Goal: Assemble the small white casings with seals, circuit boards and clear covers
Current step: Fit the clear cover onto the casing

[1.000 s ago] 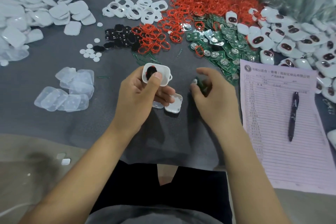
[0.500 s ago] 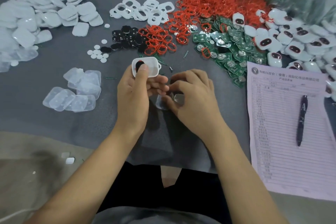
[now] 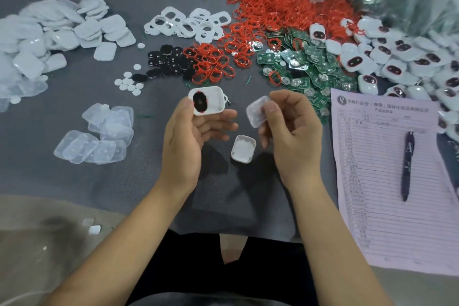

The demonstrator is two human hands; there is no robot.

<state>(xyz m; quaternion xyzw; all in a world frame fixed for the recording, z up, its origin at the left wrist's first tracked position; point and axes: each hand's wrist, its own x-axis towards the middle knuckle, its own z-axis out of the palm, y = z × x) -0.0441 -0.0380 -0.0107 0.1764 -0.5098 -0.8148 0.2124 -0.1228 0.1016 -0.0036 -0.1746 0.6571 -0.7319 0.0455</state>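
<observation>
My left hand (image 3: 188, 136) grips a small white casing (image 3: 208, 104), open side up, with a black insert ringed in red at its left end. My right hand (image 3: 290, 129) pinches a clear cover (image 3: 257, 112) between thumb and fingers, a little to the right of the casing and apart from it. A second white casing half (image 3: 243, 148) lies on the grey mat (image 3: 124, 181) between my hands.
Clear covers (image 3: 99, 139) lie at the left, white shells (image 3: 49, 37) at the far left. Behind are white frames (image 3: 191, 23), black inserts (image 3: 169, 62), red seals (image 3: 273, 10), green circuit boards (image 3: 305, 64) and finished units (image 3: 402, 62). A form (image 3: 387, 181) with a pen (image 3: 407, 166) lies at the right.
My right hand has lifted off the mat holding a clear cover and moved right of the casing. The left hand still holds the casing, now showing the black insert uncovered.
</observation>
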